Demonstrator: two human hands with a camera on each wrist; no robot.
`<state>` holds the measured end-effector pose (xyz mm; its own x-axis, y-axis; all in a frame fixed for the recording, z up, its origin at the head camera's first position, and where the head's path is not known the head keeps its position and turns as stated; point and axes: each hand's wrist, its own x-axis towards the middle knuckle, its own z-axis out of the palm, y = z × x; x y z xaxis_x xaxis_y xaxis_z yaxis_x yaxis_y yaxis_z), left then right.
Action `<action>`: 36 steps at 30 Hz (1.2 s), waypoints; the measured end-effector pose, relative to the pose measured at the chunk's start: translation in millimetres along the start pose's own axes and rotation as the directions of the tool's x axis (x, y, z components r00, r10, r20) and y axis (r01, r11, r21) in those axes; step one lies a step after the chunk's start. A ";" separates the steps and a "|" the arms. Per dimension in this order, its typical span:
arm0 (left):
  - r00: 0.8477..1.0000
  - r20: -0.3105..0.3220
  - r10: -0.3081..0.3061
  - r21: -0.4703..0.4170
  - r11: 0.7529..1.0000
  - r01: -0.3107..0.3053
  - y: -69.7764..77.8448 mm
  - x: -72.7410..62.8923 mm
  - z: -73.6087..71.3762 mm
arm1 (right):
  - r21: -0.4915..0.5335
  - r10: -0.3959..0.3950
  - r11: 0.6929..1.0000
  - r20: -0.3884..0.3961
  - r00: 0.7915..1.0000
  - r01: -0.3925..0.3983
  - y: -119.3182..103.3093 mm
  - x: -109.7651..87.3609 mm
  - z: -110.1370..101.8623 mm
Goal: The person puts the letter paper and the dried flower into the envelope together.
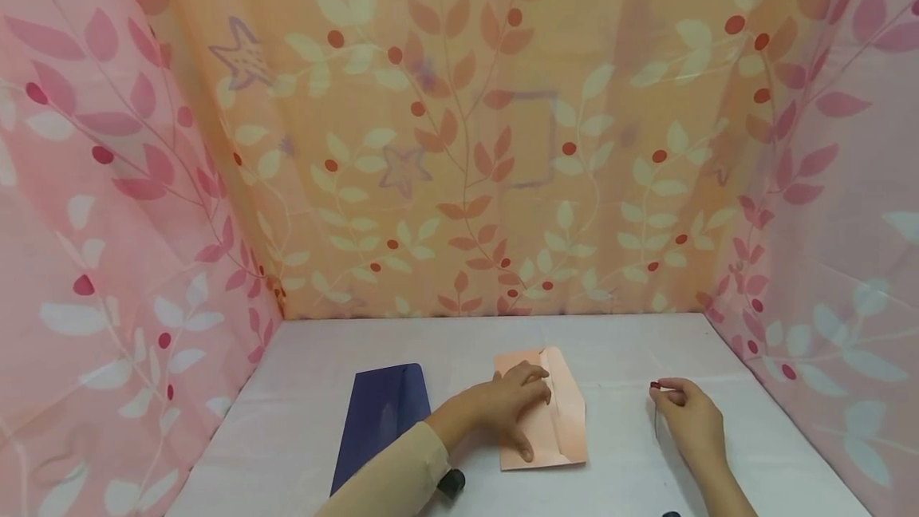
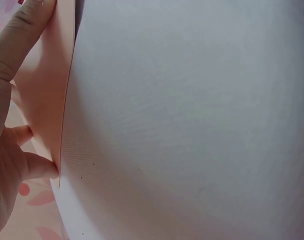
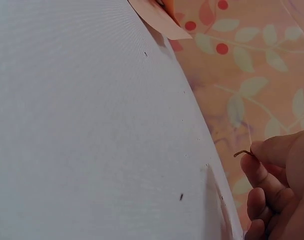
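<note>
A peach envelope lies on the white table with its flap opened out to the right. My left hand rests on it, fingers spread across the paper. In the left wrist view, the thumb and other fingertips touch the envelope near its edge. Off to the right, my right hand pinches a thin strand between thumb and index finger, a dark red bit showing at the fingertips. The right wrist view shows a short brown bent end of the strand sticking out; I cannot tell exactly what it is.
A dark blue envelope lies left of the peach one, partly covered by the left sleeve. A small black object sits by the left cuff. Floral curtains enclose the table at the back and sides.
</note>
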<state>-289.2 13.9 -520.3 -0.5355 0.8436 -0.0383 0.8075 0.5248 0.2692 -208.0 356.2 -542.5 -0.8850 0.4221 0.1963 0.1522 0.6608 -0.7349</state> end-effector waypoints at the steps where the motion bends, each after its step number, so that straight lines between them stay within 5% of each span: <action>1: 1.000 -0.001 0.000 -0.003 1.000 0.000 0.1 -0.4 -0.6 | 0.007 0.000 1.000 -0.002 1.000 0.000 -1.5 -0.1 -0.1; 9: 1.000 0.007 0.000 -0.002 1.000 0.000 1.0 -2.2 -1.0 | 0.077 -0.032 0.996 -0.004 0.999 0.032 -14.9 -3.8 0.1; 36: 1.000 -0.003 0.009 0.000 1.000 -0.009 -0.5 -0.7 1.0 | 0.160 -0.076 0.986 0.166 0.983 0.049 -57.6 -6.1 23.1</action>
<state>-289.0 13.1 -521.4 -0.5293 0.8478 -0.0326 0.8123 0.5174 0.2691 -221.5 301.2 -516.4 -0.9547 0.2619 0.1412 0.0359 0.5726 -0.8190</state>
